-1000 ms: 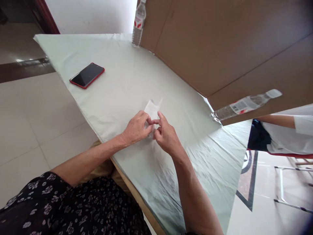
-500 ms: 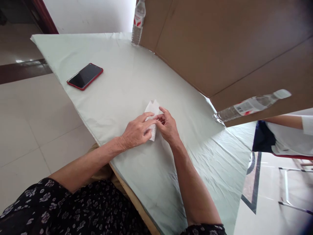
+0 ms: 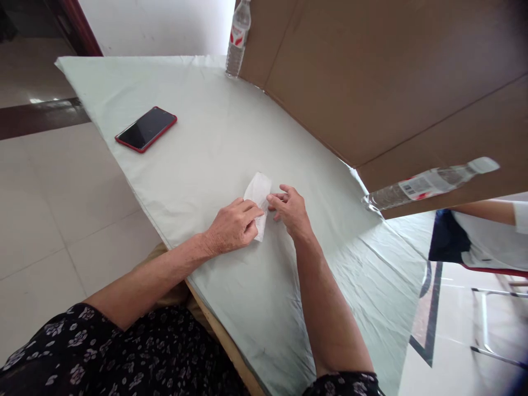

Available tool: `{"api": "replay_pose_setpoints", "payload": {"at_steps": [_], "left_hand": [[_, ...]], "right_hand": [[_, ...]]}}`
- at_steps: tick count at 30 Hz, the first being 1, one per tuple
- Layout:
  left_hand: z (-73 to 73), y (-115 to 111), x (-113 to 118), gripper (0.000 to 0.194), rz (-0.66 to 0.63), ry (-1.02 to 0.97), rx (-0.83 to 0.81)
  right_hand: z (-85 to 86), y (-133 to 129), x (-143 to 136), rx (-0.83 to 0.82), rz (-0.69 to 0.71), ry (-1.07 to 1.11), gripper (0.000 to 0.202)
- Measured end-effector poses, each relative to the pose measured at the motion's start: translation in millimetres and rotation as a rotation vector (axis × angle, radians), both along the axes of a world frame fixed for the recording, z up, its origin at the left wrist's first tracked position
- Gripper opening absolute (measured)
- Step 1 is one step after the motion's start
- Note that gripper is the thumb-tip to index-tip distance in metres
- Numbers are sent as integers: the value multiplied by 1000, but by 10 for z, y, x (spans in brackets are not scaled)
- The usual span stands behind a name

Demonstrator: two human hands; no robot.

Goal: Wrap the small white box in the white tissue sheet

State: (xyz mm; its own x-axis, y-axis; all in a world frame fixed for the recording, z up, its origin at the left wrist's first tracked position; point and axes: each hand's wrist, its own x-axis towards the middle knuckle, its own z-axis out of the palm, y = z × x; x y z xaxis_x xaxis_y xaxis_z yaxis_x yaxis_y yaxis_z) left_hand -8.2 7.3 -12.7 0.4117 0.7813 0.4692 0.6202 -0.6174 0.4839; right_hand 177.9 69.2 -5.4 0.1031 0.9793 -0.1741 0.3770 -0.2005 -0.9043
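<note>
A white folded tissue (image 3: 258, 190) lies slantwise on the pale green tablecloth (image 3: 214, 132), in front of my body. My left hand (image 3: 236, 224) rests over its lower left part, fingers curled and pressed on the paper. At the tissue's right edge is my right hand (image 3: 290, 210), with thumb and index finger at the paper and the other fingers apart. Whether the right fingertips pinch the edge or only touch it is too small to tell.
A red-cased phone (image 3: 146, 130) lies at the left. Behind stands a large cardboard panel (image 3: 371, 71), with one plastic bottle (image 3: 238, 41) at its left end and another bottle (image 3: 429, 184) at its right. A person's arm (image 3: 487, 210) shows at the far right.
My right hand has moved slightly right, away from my left fingers. My left fingers have curled in more, and the tissue's top end now looks flatter and more closed. The view has shifted slightly.
</note>
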Motion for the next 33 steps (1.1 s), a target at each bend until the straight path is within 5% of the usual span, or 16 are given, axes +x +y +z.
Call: {"api": "replay_pose_setpoints", "payload": {"at_steps": [14, 20, 27, 33], "left_hand": [[-11, -11, -1, 30, 19, -104, -62], [-32, -14, 5, 26, 58, -122, -73], [-44, -62, 32, 25, 288, -171, -41], [-73, -37, 25, 50, 320, -239, -37]], "right_hand": [[68, 184, -227, 8, 118, 304, 32], [176, -20, -263, 81, 105, 389, 26], [277, -365, -277, 233, 175, 231, 17], [254, -652, -277, 325, 232, 89, 13]]}}
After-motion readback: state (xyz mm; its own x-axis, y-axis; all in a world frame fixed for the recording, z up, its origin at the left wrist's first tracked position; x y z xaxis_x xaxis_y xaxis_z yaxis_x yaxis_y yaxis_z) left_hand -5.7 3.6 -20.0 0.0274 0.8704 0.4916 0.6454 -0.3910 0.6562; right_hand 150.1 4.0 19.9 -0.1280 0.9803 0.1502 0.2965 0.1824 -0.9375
